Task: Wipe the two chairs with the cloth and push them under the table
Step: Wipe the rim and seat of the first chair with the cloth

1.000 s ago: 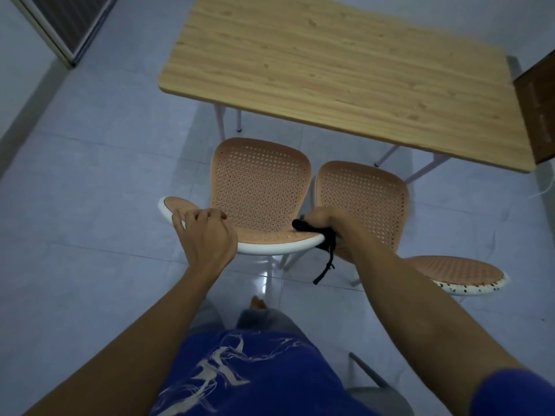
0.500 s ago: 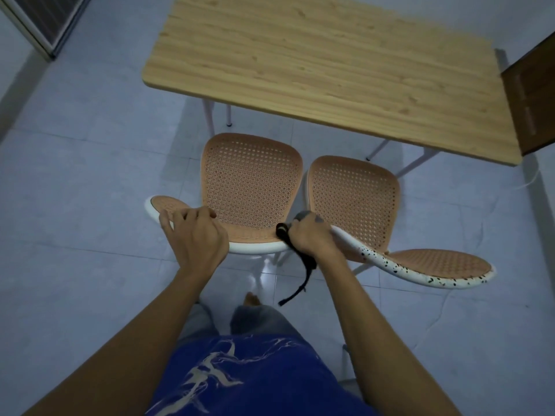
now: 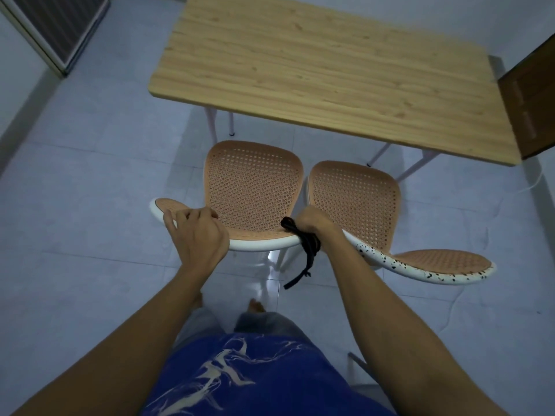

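Two orange perforated chairs stand side by side in front of the wooden table (image 3: 330, 70), seats toward it. My left hand (image 3: 198, 235) grips the white backrest rim of the left chair (image 3: 255, 187). My right hand (image 3: 315, 225) grips the speckled white backrest rim of the right chair (image 3: 357, 199) and also holds a black cloth (image 3: 306, 253), which hangs down twisted between the two chairs. The front edges of both seats lie just short of the table's near edge.
Pale tiled floor (image 3: 90, 235) lies all around. A dark wooden door (image 3: 531, 94) stands at the right beside the table. A framed dark panel (image 3: 54, 28) is at the top left. My bare feet (image 3: 255, 306) stand just behind the chairs.
My right hand moved from behind the left chair's rim onto the right chair's backrest rim, cloth still in it. The left hand stayed on the left chair.
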### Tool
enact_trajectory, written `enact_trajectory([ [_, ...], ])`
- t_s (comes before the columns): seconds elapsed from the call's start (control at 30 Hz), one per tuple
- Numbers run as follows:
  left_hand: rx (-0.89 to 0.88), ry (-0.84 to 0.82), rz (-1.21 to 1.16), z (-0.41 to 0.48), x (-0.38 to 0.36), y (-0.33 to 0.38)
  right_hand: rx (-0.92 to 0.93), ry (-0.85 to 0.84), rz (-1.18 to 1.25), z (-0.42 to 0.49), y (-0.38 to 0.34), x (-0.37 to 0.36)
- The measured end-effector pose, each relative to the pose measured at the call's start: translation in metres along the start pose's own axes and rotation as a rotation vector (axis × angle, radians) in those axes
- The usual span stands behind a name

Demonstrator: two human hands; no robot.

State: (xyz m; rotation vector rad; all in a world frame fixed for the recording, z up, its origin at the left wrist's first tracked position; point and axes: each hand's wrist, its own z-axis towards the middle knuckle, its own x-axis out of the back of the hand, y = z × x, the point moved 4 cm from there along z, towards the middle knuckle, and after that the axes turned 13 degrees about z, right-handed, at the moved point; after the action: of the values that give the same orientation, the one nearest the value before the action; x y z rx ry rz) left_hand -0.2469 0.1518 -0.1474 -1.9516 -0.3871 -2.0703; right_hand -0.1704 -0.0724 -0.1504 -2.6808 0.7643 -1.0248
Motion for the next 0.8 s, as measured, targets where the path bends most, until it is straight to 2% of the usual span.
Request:
enact_trajectory([
  [0.1,0.000,-0.017,0.021,-0.001,0.000,-0.001,0.084,-0.025,-0.143,0.001,-0.005,-0.004],
  [0.2,-0.002,-0.016,0.030,0.000,-0.001,-0.001,0.183,0.070,-0.063,-0.023,-0.001,-0.030],
  [0.33,-0.003,0.003,0.026,-0.002,-0.001,0.000,0.544,0.291,-0.059,-0.068,-0.004,-0.063],
  [0.4,-0.008,0.021,0.018,0.000,-0.001,-0.002,0.629,0.281,-0.046,-0.067,-0.012,-0.052],
  [0.47,-0.019,0.028,0.003,0.000,-0.001,-0.001,0.502,0.125,-0.115,-0.037,-0.013,-0.034],
  [0.53,-0.027,0.025,0.003,0.000,-0.003,-0.003,0.270,-0.066,-0.168,0.001,-0.009,-0.019],
  [0.63,-0.049,0.050,0.003,0.000,-0.004,-0.003,0.086,-0.161,-0.074,0.026,-0.003,-0.002],
  [0.7,-0.041,0.033,-0.002,0.001,-0.004,-0.005,0.061,-0.199,-0.134,0.023,-0.005,-0.002],
  [0.8,-0.033,0.004,-0.039,0.000,-0.002,-0.002,0.192,-0.292,-0.260,0.002,-0.025,-0.025],
])
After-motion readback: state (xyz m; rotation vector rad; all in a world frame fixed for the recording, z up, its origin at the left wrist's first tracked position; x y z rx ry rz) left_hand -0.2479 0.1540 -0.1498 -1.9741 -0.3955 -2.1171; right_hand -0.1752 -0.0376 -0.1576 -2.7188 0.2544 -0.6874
